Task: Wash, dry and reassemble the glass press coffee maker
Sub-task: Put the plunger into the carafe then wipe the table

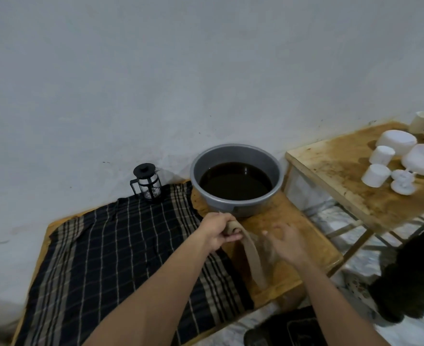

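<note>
Now: grey basin (236, 156) holds dark liquid (236, 181); coffee press (148, 182) empty.

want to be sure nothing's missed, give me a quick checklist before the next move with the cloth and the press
1. Coffee press assembled, lid on, upright on the checked cloth: ok.
2. Beige cloth held: ok, left hand grips one end.
3. Right hand free: cannot tell, it is blurred beside the cloth.
4. Basin water clean: not ok, it looks dark.
5. Press glass dry: cannot tell, too small.
</note>
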The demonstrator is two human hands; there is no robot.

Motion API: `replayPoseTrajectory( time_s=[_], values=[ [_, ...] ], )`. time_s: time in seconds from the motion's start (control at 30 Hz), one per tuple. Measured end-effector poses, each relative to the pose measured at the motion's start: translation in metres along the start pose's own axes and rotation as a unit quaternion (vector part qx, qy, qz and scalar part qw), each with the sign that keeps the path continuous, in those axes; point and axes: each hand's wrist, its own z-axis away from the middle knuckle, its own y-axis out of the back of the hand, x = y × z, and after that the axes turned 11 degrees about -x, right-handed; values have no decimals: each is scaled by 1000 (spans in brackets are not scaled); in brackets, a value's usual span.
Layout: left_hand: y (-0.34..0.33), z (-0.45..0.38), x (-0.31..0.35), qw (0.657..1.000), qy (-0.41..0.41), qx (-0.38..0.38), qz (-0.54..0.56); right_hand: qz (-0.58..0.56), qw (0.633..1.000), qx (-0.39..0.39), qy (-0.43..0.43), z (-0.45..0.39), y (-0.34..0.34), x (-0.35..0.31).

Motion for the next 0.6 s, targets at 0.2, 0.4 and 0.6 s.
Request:
replayPoseTrajectory(
  time_s=[0.2, 0.4, 0.6],
  values=[
    [-23, 13, 8, 996, -26, 22, 85, -255, 929, -229, 137, 59, -25, -19],
    [-10, 26, 15, 999, -35, 28, 24, -165, 983, -26, 70, 55, -32, -21],
    [14, 24, 2, 963, 10, 68, -260, 34, 996, -6, 86, 61, 21, -27]
  ],
)
